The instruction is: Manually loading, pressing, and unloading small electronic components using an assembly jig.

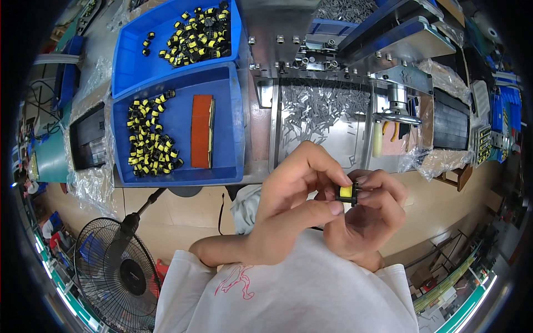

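Note:
Close to my chest, both hands hold one small transformer (346,192) with a black body, yellow tape and thin pins on its right side. My left hand (291,208) pinches it between thumb and forefinger. The fingers of my right hand (372,213) curl against its pin side; part of their grip is hidden. Left of my hands, a blue bin (222,127) contains many similar transformers (147,136) and an orange-red block (201,130). Just beyond my fingers lies a metal tray (275,133) of loose grey strips (316,111).
A second blue bin (133,55) behind the first carries more transformers. A metal machine (275,33) with a round handle (397,117) rises at the back. Plastic-lined boxes flank the bench, with dark pieces (451,119) in the right one. A black fan (119,272) stands at lower left.

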A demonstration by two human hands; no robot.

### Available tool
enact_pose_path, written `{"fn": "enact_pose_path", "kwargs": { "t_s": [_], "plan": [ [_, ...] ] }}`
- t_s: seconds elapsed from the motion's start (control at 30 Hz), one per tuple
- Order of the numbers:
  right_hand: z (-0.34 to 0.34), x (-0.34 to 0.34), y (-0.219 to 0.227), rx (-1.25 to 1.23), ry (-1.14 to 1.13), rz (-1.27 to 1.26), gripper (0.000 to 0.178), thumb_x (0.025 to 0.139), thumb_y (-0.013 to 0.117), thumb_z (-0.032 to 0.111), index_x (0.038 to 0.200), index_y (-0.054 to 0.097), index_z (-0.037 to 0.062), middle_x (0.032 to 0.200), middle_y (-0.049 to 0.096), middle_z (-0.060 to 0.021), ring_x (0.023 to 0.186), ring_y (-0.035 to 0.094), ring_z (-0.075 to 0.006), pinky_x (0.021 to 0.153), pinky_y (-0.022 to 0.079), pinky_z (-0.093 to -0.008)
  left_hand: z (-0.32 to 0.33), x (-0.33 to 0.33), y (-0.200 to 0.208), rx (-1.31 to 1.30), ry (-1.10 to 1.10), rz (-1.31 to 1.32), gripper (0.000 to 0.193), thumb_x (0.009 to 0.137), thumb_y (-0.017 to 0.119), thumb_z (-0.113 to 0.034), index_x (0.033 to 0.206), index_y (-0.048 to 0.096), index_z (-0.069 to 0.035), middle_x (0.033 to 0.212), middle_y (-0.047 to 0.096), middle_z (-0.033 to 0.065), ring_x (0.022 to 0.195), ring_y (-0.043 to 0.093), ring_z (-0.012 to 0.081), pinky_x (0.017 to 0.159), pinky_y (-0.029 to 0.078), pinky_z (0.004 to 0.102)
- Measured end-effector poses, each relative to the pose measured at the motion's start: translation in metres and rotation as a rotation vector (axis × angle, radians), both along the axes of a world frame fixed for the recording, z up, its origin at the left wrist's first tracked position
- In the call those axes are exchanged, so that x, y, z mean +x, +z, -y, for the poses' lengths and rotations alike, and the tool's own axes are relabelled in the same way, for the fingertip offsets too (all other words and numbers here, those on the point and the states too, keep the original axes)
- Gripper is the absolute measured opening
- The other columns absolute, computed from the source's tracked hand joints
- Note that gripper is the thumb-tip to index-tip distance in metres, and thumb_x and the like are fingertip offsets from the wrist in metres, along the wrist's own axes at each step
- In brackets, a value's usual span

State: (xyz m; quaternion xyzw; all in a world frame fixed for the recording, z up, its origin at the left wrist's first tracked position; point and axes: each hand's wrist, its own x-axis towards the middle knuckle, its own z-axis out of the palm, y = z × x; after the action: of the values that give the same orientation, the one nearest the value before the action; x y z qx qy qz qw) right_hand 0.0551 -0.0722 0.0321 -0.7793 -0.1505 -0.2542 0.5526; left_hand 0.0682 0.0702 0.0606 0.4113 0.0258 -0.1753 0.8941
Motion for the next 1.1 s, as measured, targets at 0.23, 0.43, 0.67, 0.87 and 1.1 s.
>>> {"fn": "enact_pose_path", "kwargs": {
  "t_s": [0.23,0.43,0.67,0.87,1.1],
  "plan": [
    [0.001,0.003,0.01,-0.106,-0.009,-0.02,0.043,0.067,0.083,-0.007,0.1,0.056,-0.0023,0.099,0.056,-0.0182,0.083,0.06,-0.0219,0.067,0.052,-0.0259,-0.004,0.001,0.001,-0.027,0.012,-0.065,0.024,0.081,0.056,-0.004,0.104,0.055,0.0,0.103,0.059,0.0121,0.09,0.055,0.0168,0.08,0.042,0.029],
    [0.001,0.004,0.011,-0.096,-0.018,-0.028,0.044,0.066,0.083,-0.008,0.101,0.056,-0.0029,0.099,0.057,-0.0189,0.082,0.06,-0.0216,0.068,0.053,-0.026,-0.002,0.0,0.001,0.024,-0.014,-0.041,0.028,0.082,0.063,-0.007,0.108,0.053,-0.001,0.108,0.058,0.011,0.095,0.054,0.0146,0.083,0.04,0.028],
    [-0.001,0.005,0.012,-0.088,-0.03,-0.023,0.042,0.067,0.08,-0.009,0.101,0.056,-0.0031,0.098,0.058,-0.0194,0.082,0.06,-0.0213,0.067,0.053,-0.0259,0.0,-0.001,-0.002,0.033,-0.015,-0.01,0.031,0.084,0.064,-0.004,0.111,0.051,-0.003,0.11,0.057,0.0102,0.098,0.053,0.0131,0.085,0.038,0.0278],
    [0.0,0.005,0.013,-0.109,-0.027,-0.028,0.043,0.067,0.08,-0.01,0.102,0.056,-0.0029,0.098,0.058,-0.0191,0.082,0.06,-0.0213,0.066,0.052,-0.0258,0.0,-0.001,-0.003,0.031,-0.011,-0.009,0.031,0.084,0.065,-0.005,0.111,0.051,-0.003,0.11,0.057,0.0098,0.098,0.053,0.0129,0.084,0.038,0.0276],
    [0.002,0.006,0.016,-0.116,-0.006,-0.067,0.05,0.065,0.08,-0.01,0.105,0.051,-0.0037,0.097,0.057,-0.0187,0.08,0.059,-0.022,0.066,0.051,-0.0267,-0.002,0.001,0.0,-0.015,-0.037,-0.081,0.033,0.082,0.067,-0.011,0.111,0.052,-0.003,0.108,0.056,0.0084,0.094,0.052,0.0121,0.081,0.038,0.0256]
  ]
}}
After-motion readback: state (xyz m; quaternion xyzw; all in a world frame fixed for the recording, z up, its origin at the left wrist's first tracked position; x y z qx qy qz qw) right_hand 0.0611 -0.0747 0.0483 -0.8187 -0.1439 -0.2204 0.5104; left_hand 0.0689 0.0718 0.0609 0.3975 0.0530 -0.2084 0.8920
